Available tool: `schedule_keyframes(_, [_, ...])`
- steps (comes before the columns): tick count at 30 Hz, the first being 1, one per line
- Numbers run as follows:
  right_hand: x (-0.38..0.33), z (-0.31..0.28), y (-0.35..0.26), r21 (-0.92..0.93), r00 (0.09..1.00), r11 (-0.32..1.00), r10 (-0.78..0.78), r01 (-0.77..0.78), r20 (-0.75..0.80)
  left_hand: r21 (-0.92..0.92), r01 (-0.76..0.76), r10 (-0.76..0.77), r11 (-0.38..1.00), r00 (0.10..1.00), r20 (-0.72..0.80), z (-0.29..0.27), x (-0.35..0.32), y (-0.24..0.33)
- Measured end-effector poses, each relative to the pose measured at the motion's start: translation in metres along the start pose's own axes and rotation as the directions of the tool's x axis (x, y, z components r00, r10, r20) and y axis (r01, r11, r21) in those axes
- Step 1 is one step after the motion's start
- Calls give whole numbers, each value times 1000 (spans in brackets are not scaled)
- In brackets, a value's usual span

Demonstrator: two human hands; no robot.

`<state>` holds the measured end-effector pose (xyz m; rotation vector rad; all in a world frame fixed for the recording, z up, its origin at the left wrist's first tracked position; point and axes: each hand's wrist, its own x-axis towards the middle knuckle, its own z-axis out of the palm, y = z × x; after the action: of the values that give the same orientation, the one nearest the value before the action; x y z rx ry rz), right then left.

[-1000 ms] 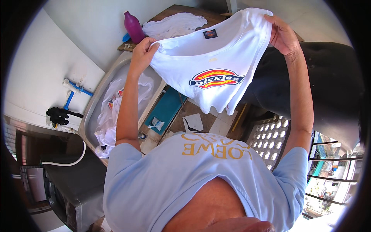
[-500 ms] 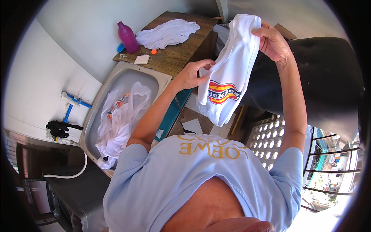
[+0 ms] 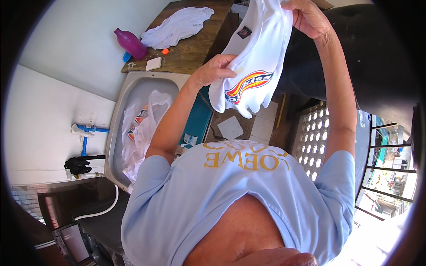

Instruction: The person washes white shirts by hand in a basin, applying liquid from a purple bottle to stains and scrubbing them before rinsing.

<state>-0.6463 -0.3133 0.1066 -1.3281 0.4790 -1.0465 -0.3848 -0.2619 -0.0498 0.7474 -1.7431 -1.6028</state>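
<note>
- A black cloth [image 3: 77,165] hangs by the wall, below a blue pipe [image 3: 84,144].
- Farther right, a white hose [image 3: 114,201] curves down near the sink's lower end.
- A purple bottle [image 3: 131,44] is at the left edge of the wooden table [image 3: 195,48], with a small blue object [image 3: 127,56] just beside it.
- Below the table, the grey sink [image 3: 142,91] holds bunched white laundry [image 3: 148,117] with a colourful print.
- A pale block [image 3: 153,64], an orange cap [image 3: 165,51] and a crumpled white cloth [image 3: 177,27] lie on the table.
- A small packet [image 3: 190,139] lies on a teal board [image 3: 198,119] right of the sink.
- The left grip [image 3: 213,71], a bare hand, is closed on the near edge of the white shirt, thumb on the fabric.
- The white shirt [image 3: 255,57] hangs between both hands, above the floor, its red and yellow print partly folded.
- The right grip [image 3: 310,20] pinches the shirt's upper right part.
- Below that arm is a panel [image 3: 313,137] with rows of holes; a black padded seat [image 3: 355,53] fills the upper right.
</note>
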Motion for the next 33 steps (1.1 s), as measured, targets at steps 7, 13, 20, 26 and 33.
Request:
schedule_keyframes(7, [19,-36,43,194,994,975,108,-110,18,-415,129,-114,901,992,62,-21,-6,3])
schedule_keyframes(13, [-3,-78,127,47,979,983,180,-176,-99,-562,2,-108,827,982,-155,-33,-21,17])
schedule_keyframes(20, [-60,-25,212,106,936,941,301,-323,182,-701,-71,-43,710,989,-144,-51,-38,16])
schedule_keyframes(26, [-68,33,235,101,938,950,270,-297,220,-726,-136,-13,674,981,-196,-55,-65,13])
schedule_keyframes(33, [-63,40,216,562,943,761,208,-322,258,-610,-165,-109,775,916,-386,-60,-109,14])
